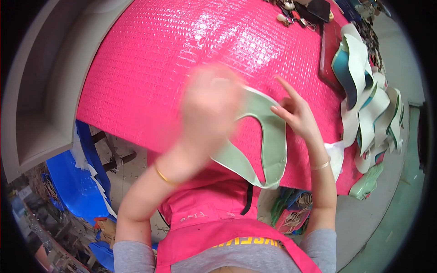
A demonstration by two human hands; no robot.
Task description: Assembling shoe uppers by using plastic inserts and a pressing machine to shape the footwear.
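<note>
Grip first: right hand [298,113] pinches the upper right edge of a pale green curved piece [266,136] w/ thumb and bent fingers, index finger pointing up and away. Left hand [211,107] is a blur of motion over the piece's left end; can't tell whether its grip is closed on the piece or just brushing it.

Green piece is a U-shaped cutout w/ a white edge, lying on the near part of a shiny pink textured surface [150,68], directly in front of the person. Its long axis runs roughly from the top, between the hands, down toward the person's body, w/ the bottom curve hanging just past the surface's near edge. It sits between both hands: right hand touches its right arm, left hand covers its left arm. Right hand is the clearer hold.

Outward: a stack of similar cutouts [364,91] in white, teal and green lies at the right of the surface, well apart from the hands. A white scrap [336,152] lies just beside the right wrist. Person wears a pink apron [214,214] and a gold bangle [165,176] on the left wrist. Blue sheeting [73,182] lies on the floor at lower left.
</note>
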